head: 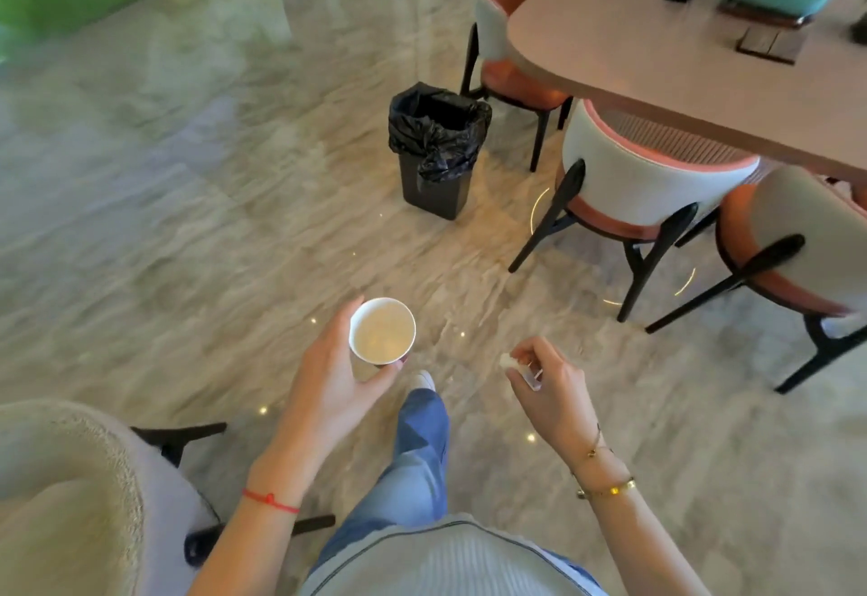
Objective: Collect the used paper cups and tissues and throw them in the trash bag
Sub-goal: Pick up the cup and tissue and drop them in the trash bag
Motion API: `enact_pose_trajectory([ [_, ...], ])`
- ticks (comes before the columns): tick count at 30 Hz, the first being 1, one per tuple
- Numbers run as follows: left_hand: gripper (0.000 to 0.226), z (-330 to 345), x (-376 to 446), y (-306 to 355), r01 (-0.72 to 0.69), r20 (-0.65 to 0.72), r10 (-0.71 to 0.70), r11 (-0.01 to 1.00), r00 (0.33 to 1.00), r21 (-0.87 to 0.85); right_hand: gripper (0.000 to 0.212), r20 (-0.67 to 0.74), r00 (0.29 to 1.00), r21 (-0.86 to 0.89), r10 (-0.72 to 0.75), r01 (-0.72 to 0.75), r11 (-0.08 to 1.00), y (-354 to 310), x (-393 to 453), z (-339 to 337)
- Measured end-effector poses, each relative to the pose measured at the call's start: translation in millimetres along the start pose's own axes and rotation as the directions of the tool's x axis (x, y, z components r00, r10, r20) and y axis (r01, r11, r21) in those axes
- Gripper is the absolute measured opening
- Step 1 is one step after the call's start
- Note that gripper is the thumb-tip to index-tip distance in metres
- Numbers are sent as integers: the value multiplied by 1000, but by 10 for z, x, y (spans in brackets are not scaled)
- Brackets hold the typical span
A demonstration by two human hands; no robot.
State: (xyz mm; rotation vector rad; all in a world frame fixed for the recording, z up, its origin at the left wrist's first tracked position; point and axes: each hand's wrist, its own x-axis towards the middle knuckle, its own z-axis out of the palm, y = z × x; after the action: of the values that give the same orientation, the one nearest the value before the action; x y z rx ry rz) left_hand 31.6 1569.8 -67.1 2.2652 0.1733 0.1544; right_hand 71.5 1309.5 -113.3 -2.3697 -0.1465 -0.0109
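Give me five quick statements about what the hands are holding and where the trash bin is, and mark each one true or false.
1. The left hand holds a paper cup upright, its opening facing up. True.
2. The right hand is open and holds nothing. False: it pinches a small white tissue.
3. The trash bin stands on the floor, lined with a black trash bag. True.
4. The cup is already inside the bin. False: it is in the left hand, well short of the bin.
5. The bin stands on the table. False: it stands on the floor beside a chair at the table.
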Motion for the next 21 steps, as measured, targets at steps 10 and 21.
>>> enact_pose_trajectory([
  [10, 75, 128, 2450, 68, -107, 1, 107, 994, 994, 11, 14, -40, 998, -30, -47, 46, 999, -63, 2397, 25],
  [21, 73, 353, 4741, 105, -114, -4, 114, 993, 993, 26, 14, -67, 998, -30, -20, 18, 999, -10, 4614, 127],
])
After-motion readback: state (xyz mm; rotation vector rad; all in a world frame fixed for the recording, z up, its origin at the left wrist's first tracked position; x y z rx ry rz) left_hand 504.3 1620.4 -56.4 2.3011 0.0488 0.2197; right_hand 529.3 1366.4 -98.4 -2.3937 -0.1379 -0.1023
